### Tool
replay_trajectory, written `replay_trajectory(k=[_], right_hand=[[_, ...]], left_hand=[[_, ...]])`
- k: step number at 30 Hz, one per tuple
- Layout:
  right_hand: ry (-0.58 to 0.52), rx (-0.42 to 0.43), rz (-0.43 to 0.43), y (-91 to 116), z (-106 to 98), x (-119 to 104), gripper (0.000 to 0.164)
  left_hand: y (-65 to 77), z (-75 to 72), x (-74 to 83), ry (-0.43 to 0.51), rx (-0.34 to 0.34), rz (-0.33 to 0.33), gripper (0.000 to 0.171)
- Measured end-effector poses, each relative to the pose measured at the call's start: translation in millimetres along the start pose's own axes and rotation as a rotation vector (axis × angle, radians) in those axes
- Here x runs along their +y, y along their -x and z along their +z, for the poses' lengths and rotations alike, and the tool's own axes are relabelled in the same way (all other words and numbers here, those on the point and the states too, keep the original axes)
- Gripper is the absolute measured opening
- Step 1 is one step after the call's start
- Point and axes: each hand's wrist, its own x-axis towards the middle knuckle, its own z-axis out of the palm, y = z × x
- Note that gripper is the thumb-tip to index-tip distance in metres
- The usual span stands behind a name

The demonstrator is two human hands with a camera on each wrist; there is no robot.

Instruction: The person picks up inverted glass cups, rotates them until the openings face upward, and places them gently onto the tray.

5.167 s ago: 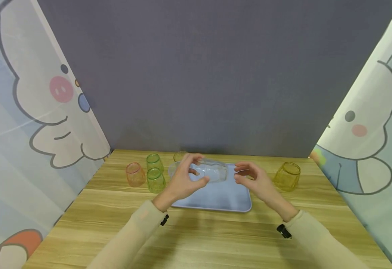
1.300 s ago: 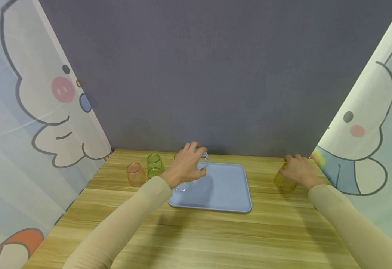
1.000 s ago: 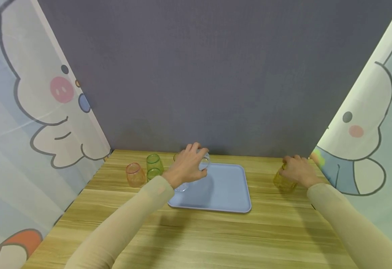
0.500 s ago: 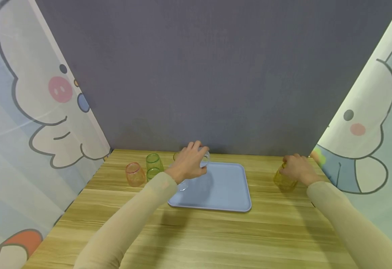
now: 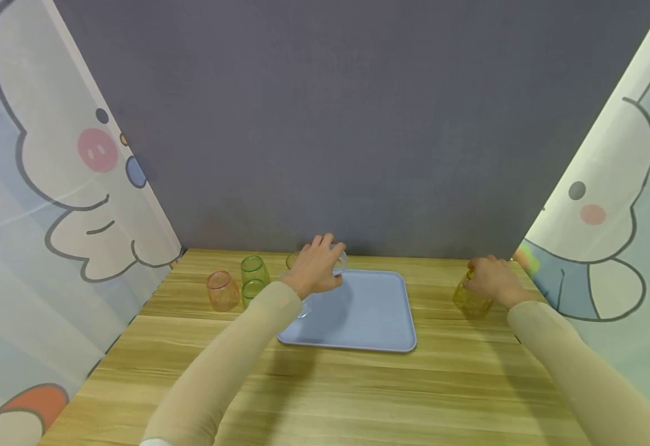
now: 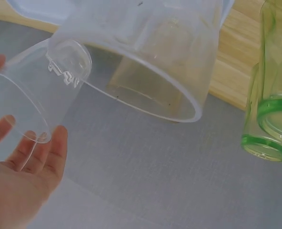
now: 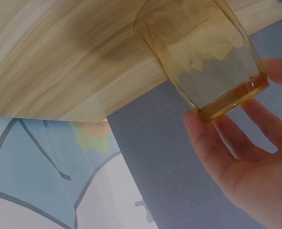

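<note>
My left hand (image 5: pixel 318 266) is over the back left of the blue tray (image 5: pixel 375 310) and holds a clear glass (image 6: pixel 41 95) near its rim, fingers and thumb around it. Another clear glass (image 6: pixel 131 62) fills the upper middle of the left wrist view; in the head view the left forearm mostly hides it, leaving its lower end at the tray's left side. At the right of the table, my right hand (image 5: pixel 494 282) grips an amber glass (image 5: pixel 469 301) from above. In the right wrist view the fingertips surround its thick-ringed end, while its wider end faces the wooden table.
Left of the tray stand two green glasses (image 5: pixel 254 267) and a pink-orange glass (image 5: pixel 223 292). A yellowish rim (image 5: pixel 291 259) shows behind the left hand. A grey panel (image 5: pixel 347 136) closes off the wooden table (image 5: pixel 358 396) at the back.
Since the oldest frame, my left hand has taken the clear glass back toward the tray's far edge, and my right hand has moved right onto the amber glass. Both are nearly still lately.
</note>
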Motion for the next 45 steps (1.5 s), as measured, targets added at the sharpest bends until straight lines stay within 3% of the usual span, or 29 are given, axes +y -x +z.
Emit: replay_trajectory(k=[8,21,31,45], right_hand=[[0.026,-0.002,-0.012,-1,1,0,0.049],[0.038,-0.006,0.004,-3,2,1,0.05],[0.031,0.007,0.009,1,3,-1,0.05],[0.035,0.005,0.009,0,5,1,0.052]], left_hand=[[-6.5,6.9,-1.7,-0.017,-0.078,-0.016,0.067],[-8.8,16.5,-1.0,0.029,-0.165,-0.048,0.069],[-9.7,22.5,2.7,0.034,-0.189,-0.077,0.069],[-10.6,29.2,2.2,-0.001,-0.22,-0.049,0.068]])
